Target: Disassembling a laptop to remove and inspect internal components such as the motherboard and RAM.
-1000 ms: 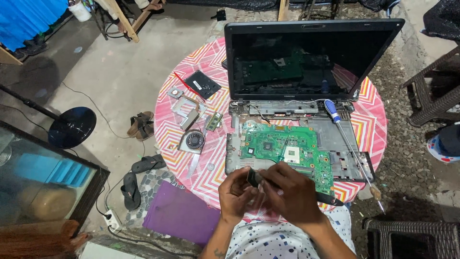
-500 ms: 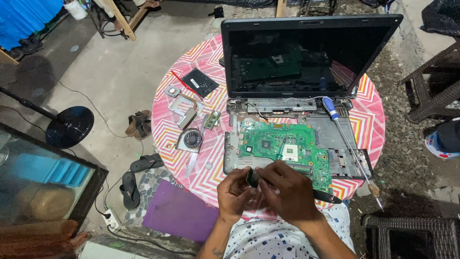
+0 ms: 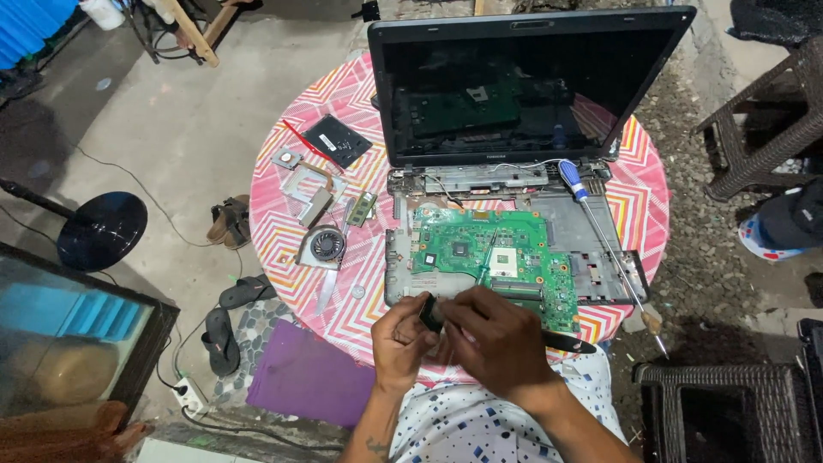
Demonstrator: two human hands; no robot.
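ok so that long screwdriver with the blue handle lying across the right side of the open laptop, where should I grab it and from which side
Probably by the thick blue handle of the long screwdriver, coming from above and the right. The handle lies at the far end near the hinge of the opened laptop base with bare space beside it, while the thin metal shaft slants toward the near table edge and offers little to pinch.

Green board (image 3: 489, 257); pink zigzag tablecloth (image 3: 283, 214); blue-handled screwdriver (image 3: 573, 182); black laptop screen (image 3: 523, 77); purple mat (image 3: 309, 377); white, blue-spotted shirt (image 3: 480, 429).
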